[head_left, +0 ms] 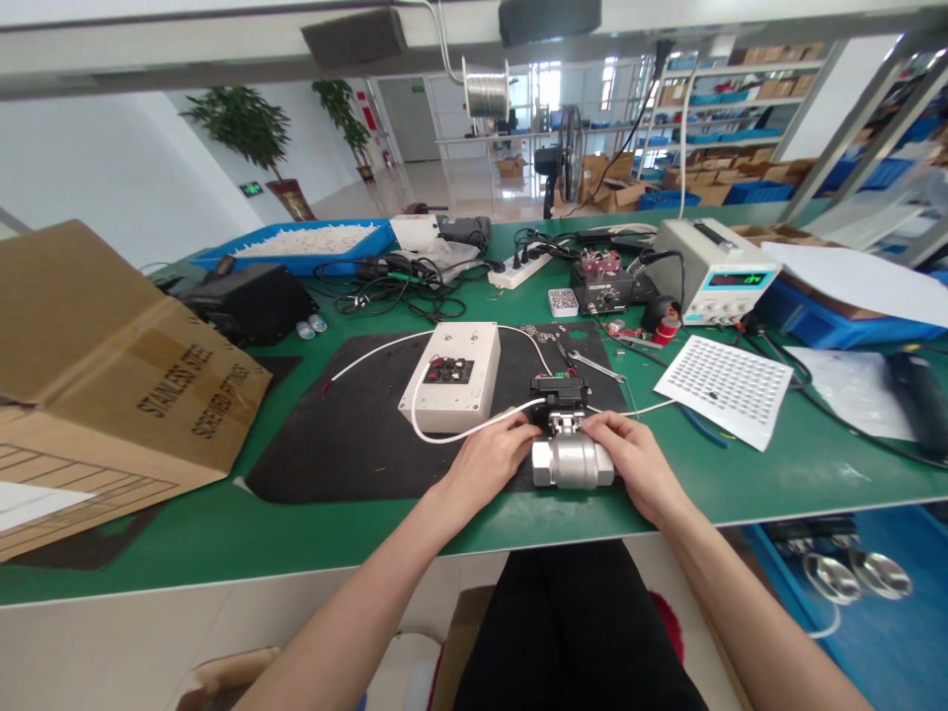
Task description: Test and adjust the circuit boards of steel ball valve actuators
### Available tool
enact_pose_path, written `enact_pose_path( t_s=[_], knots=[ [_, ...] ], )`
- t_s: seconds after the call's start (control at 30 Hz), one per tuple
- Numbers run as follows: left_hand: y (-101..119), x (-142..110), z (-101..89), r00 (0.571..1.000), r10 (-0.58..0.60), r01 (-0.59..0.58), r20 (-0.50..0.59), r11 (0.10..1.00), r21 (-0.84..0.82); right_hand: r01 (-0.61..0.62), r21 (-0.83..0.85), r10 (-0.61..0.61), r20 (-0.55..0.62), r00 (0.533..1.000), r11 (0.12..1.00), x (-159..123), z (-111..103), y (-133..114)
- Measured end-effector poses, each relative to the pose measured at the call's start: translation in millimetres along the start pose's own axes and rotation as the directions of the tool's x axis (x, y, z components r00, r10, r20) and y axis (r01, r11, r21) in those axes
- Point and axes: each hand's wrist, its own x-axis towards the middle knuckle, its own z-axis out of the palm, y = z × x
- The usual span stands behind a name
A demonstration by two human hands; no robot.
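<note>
A steel ball valve (574, 462) with a black electric actuator (561, 392) on top sits on the dark mat (348, 425) near the bench's front edge. My left hand (495, 452) is closed at the valve's left side, fingertips by the bracket under the actuator. From the right, my right hand (635, 460) pinches at that same bracket; what lies under its fingertips is partly hidden. A white cable (426, 427) loops from the actuator to a beige switch box (485, 380) left of it. Behind the valve lies a wrench (599, 367).
An open cardboard box (148, 375) stands at the left. Behind are tangled black cables (392, 286), a power strip (522, 267) and a soldering station (607, 291). Rightward are a power supply (715, 272) and a white dotted sheet (730, 390). A blue bin (889, 592) sits below the bench.
</note>
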Motion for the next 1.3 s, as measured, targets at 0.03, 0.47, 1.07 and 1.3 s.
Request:
enact_pose_path(
  t_s=[0.03, 0.47, 1.07, 1.3],
  knots=[
    [-0.5, 0.7, 0.7, 1.0, -0.006, 0.006, -0.003, 1.0, -0.001, -0.002, -0.004, 0.002, 0.001, 1.0, 1.0, 0.3, 0.3, -0.4],
    [6.5, -4.8, 8.1, 0.996, -0.08, 0.081, -0.047, 0.997, 0.009, -0.039, -0.018, 0.039, -0.012, 0.999, 0.999, 4.7, 1.4, -2.4],
    [92.7, -7.2, 0.0, 0.907, -0.152, 0.128, -0.393, 0.988, -0.088, -0.031, 0.046, 0.031, 0.015, 0.999, 0.998, 2.3, -1.8, -1.3],
    [97.3, 3.7, 18.1, 0.911, -0.154, 0.156, -0.382, 0.987, -0.025, -0.019, 0.075, 0.016, 0.038, 0.999, 0.997, 1.3, -1.3, -1.4]
  ],
)
